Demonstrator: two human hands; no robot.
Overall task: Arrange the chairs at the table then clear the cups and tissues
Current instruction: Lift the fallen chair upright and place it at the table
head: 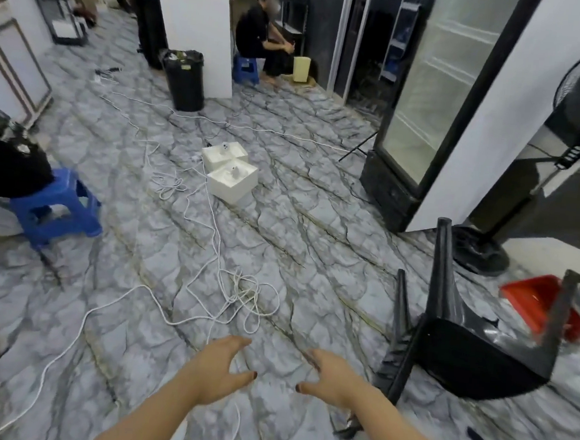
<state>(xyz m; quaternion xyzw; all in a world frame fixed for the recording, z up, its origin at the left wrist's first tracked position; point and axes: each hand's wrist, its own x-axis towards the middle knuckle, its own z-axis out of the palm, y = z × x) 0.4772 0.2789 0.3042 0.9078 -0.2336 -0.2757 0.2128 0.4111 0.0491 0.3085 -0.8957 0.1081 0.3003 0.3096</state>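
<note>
A black plastic chair (471, 349) lies tipped over on the marble floor at the lower right, its legs pointing up and to the side. My right hand (334, 377) hovers open just left of the chair's back, not touching it. My left hand (223, 369) is open too, palm inward, over bare floor. Both hands hold nothing. No table, cups or tissues are in sight.
White cables (242, 295) trail across the floor ahead. Two white boxes (232, 172) sit mid-floor. A blue stool (56, 203) with a seated person is at left, a black bin (185, 78) farther back, a glass-door fridge (427, 102) and fan base (478, 250) at right, a red tray (537, 302) behind the chair.
</note>
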